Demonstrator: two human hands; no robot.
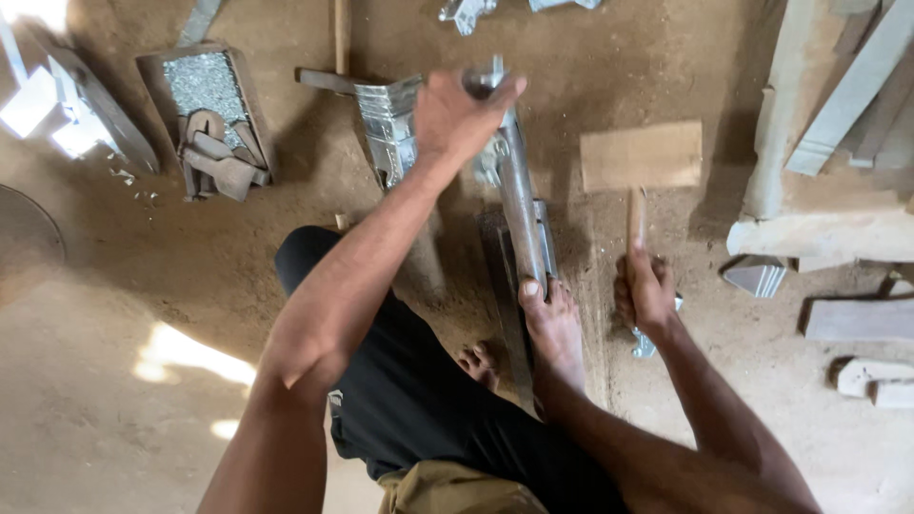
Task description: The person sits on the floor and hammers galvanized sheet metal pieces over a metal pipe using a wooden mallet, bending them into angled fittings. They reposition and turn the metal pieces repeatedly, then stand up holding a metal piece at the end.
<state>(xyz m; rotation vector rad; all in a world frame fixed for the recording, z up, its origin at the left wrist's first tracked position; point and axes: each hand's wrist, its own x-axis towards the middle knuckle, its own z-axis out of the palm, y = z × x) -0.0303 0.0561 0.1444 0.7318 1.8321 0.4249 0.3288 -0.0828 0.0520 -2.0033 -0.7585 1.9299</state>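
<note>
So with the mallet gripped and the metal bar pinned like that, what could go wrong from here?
The left hand sits on the metal piece, so a stray swing of the wooden mallet held by the right hand could hit fingers. The bare foot pinning the bar is also exposed if it slips.

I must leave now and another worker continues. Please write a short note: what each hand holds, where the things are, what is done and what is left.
Left hand: pressing on the top of the shiny metal piece at the long metal bar.
Right hand: gripping the handle of the wooden mallet, head raised over the dirt floor.
Right foot: braces the bar's near end.
Done: piece seated and steadied.
Left: probably hammering it; cannot tell how much.
</note>
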